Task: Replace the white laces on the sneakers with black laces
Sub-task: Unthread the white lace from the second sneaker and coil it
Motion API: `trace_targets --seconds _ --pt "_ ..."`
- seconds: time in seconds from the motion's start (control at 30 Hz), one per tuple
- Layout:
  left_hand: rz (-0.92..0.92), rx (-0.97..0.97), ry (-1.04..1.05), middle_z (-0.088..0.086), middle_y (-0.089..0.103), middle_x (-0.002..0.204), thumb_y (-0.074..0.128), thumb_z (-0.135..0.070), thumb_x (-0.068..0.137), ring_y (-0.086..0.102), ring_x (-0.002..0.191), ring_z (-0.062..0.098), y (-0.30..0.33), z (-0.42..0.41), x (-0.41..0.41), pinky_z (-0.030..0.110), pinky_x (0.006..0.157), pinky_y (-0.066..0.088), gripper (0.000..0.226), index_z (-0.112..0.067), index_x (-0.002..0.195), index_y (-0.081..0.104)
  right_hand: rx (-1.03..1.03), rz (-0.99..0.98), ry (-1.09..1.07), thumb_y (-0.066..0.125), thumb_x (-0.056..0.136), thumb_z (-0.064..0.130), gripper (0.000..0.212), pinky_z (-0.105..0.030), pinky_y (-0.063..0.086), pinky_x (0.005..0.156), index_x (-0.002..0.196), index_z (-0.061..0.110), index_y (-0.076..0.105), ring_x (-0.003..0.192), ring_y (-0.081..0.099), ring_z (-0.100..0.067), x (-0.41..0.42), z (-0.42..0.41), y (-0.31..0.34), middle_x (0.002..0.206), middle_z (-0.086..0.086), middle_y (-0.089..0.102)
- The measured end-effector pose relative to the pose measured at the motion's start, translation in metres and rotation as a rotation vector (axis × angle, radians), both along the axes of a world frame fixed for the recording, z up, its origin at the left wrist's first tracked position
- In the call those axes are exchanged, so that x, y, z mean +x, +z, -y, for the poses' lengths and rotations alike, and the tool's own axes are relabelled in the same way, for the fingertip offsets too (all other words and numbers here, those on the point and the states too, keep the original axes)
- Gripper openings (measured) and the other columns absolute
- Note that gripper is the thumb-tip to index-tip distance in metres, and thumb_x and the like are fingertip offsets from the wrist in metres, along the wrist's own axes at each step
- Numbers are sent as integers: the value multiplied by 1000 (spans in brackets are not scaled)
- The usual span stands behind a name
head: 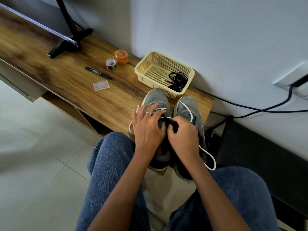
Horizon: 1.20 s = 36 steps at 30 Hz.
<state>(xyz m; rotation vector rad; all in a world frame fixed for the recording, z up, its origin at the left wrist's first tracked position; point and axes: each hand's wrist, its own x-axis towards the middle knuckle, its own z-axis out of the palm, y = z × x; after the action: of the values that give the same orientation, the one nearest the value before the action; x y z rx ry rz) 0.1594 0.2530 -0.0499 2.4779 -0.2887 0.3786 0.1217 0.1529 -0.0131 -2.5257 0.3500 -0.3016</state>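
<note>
Two grey sneakers stand side by side at the near end of a wooden bench, toes pointing away from me. My left hand (pixel 147 126) rests on the left sneaker (pixel 155 97), fingers spread over its white lace (pixel 162 108). My right hand (pixel 182 132) pinches the tongue area of that same shoe, fingers closed on something dark, likely the tongue. The right sneaker (pixel 188 105) has a loose white lace (pixel 209 158) trailing off its near side. Black laces (pixel 178 80) lie bundled in a cream basket (pixel 145 69) just beyond the shoes.
On the bench (pixel 70 80) lie a black marker (pixel 98 73), a clear plastic case (pixel 101 85), a tape roll (pixel 111 64) and an orange cap (pixel 121 57). A black stand foot (pixel 66 45) sits at the left. Black cables (pixel 266 109) run along the wall at right. My knees in jeans fill the foreground.
</note>
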Motion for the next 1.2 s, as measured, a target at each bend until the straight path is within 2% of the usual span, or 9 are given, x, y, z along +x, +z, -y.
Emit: trace_targets --seconds 0.3,0.43,0.5,0.57,0.63,0.73,0.8,0.93,1.2 --pt "32 -112 60 2 70 80 63 -13 88 65 79 20 4 2 1 27 119 -8 9 -11 87 71 4 -7 -7 58 88 14 10 -35 49 68 94 9 65 79 61 -20 -2 -1 2 88 -4 66" --pt "-43 -328 109 -4 62 77 51 -14 98 60 70 19 9 7 -4 37 118 22 9 -11 94 59 17 6 -33 58 88 13 9 -34 49 67 94 10 65 79 61 -20 -2 -4 2 88 -3 66" --pt "-110 -504 187 -8 59 86 42 -22 102 60 78 14 16 9 -6 42 91 50 8 -22 99 49 23 22 -43 58 87 12 10 -33 49 68 95 11 65 80 62 -19 -2 -5 2 88 -3 67" --pt "-124 -632 296 -15 60 86 36 -26 103 61 77 1 21 10 -6 39 72 54 5 -28 102 41 27 29 -47 58 87 11 12 -32 50 69 97 10 66 83 63 -20 -3 -5 1 91 -4 68" --pt "-114 -707 354 -21 57 82 37 -20 103 59 74 -8 22 8 -5 36 70 54 5 -23 103 42 24 18 -53 58 88 11 13 -34 50 71 97 9 66 84 63 -22 -3 -4 1 92 -5 68" --pt "-17 -525 259 -17 55 89 48 -18 96 56 85 1 22 3 -5 37 84 49 16 -17 112 50 19 17 -52 57 89 11 14 -34 50 72 99 9 66 86 63 -22 -3 -3 1 94 -6 68" --pt "35 -275 171 -12 58 105 57 -25 89 51 110 14 17 2 -4 39 103 31 27 -21 116 57 16 17 -36 57 89 12 14 -35 50 74 100 10 66 87 62 -22 -2 -3 1 95 -5 68" --pt "21 36 53 -5 54 137 71 -29 76 33 132 22 6 3 -3 45 107 11 28 -28 104 71 20 25 -29 58 88 13 12 -35 49 71 96 10 66 82 62 -21 -2 -3 0 90 -5 67" --pt "43 5 151 -12 67 112 66 -29 86 48 122 20 4 1 -2 47 109 10 9 -29 86 75 10 19 -9 57 88 10 15 -32 46 75 100 9 66 88 61 -23 -5 -4 0 96 -7 67"
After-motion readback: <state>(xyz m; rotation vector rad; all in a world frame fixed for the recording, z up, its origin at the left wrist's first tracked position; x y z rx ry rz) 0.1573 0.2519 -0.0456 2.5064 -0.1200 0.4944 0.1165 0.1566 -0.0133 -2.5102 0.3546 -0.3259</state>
